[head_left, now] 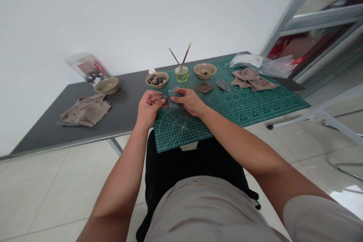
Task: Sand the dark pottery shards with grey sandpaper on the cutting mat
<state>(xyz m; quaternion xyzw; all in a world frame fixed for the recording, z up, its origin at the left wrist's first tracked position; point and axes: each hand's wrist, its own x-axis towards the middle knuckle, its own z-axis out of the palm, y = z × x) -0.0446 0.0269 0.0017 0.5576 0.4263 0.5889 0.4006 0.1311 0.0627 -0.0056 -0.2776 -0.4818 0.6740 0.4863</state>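
Work close over the green cutting mat [181,136]: we see the left hand [149,107] in a narrow pinch on a small dark chip [163,98], the right hand [188,101] holding a grey abrasive sheet [173,98] against it. Chips [157,81] lie heaped in one tan bowl [148,78], few in a second bowl [205,65].

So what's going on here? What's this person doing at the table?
A seated person is working over a green cutting mat with bare hands. Their left hand pinches a small dark piece at the edge of a grey sheet, which their right hand holds. Ahead on the mat are a bowl of dark chips, a glass jar of yellowish liquid with two brushes in it, and a second bowl.
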